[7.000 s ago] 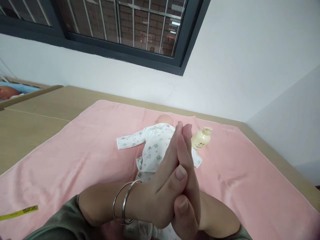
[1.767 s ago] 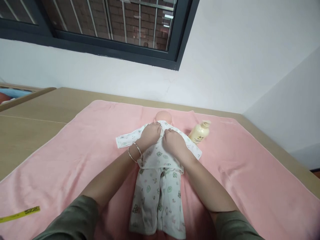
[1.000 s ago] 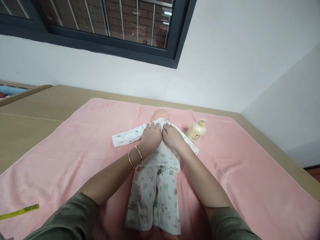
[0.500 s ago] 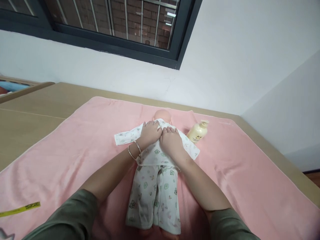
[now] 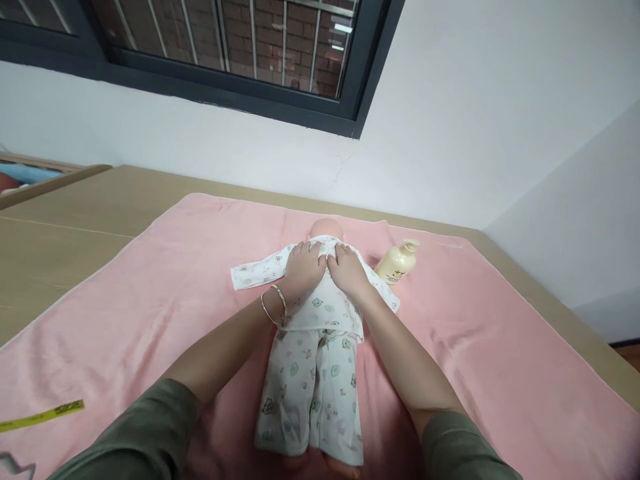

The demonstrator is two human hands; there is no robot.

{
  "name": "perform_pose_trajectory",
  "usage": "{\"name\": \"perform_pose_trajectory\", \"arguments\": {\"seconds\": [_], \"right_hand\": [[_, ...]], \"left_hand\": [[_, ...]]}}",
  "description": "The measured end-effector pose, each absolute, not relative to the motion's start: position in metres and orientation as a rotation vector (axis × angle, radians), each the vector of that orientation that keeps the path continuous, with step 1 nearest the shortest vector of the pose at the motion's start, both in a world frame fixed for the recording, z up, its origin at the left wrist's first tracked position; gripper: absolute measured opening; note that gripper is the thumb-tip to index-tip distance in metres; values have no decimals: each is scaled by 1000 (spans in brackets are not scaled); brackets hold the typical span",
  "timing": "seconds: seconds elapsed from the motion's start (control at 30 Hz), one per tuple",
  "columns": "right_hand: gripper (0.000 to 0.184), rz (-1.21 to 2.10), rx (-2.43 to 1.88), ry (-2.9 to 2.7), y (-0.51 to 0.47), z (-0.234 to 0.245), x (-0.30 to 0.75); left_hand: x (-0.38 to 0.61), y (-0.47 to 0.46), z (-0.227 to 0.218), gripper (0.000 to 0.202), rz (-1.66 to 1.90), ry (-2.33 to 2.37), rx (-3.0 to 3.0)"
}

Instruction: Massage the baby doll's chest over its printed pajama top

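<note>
doll (image 5: pixel 326 228); bald; white printed top (image 5: pixel 323 308), matching trousers (image 5: pixel 290 393); hands (image 5: pixel 303 272) (image 5: pixel 349 273) spread flat on the top, gripping nothing; facing unclear

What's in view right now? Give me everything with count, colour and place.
doll: 1, pinkish, lying on the blanket
printed top: 1, white, on the doll
printed trousers: 1, white, on the doll's legs
pump bottle: 1, pale yellow, beside the doll, picture right
blanket: 1, pink, under the doll
strip: 1, yellow with dark print, lower left
unclear object: 1, grey, bottom-left corner
wooden surface: 1, tan, under the blanket
blue item: 1, far left edge, cut off
window: 1, dark-framed, upper left
walls: white, behind and right
bangles: 2, silver, left wrist
sleeves: 2, dark green, both arms
left hand: 1, bare, on the top
right hand: 1, bare, on the top
</note>
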State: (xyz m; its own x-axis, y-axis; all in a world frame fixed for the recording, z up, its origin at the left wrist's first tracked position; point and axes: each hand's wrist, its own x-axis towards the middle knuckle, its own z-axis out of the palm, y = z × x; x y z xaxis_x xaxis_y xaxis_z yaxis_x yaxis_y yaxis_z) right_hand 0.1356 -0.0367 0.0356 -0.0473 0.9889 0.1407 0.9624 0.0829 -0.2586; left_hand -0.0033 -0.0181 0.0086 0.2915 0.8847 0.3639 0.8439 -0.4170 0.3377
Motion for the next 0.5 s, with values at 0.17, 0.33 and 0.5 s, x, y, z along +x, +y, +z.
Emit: {"name": "perform_pose_trajectory", "arguments": {"seconds": [0.17,0.33,0.5], "right_hand": [[60,153,-1934,-2076,-38,38,135],[59,210,-1921,-2068,-39,42,137],[60,195,-1959,-2064,-41,48,139]], "left_hand": [[-2,-23,14,48,724,1698,2442],[8,-38,19,49,645,1812,2390],[9,-41,19,49,655,1773,2439]]}}
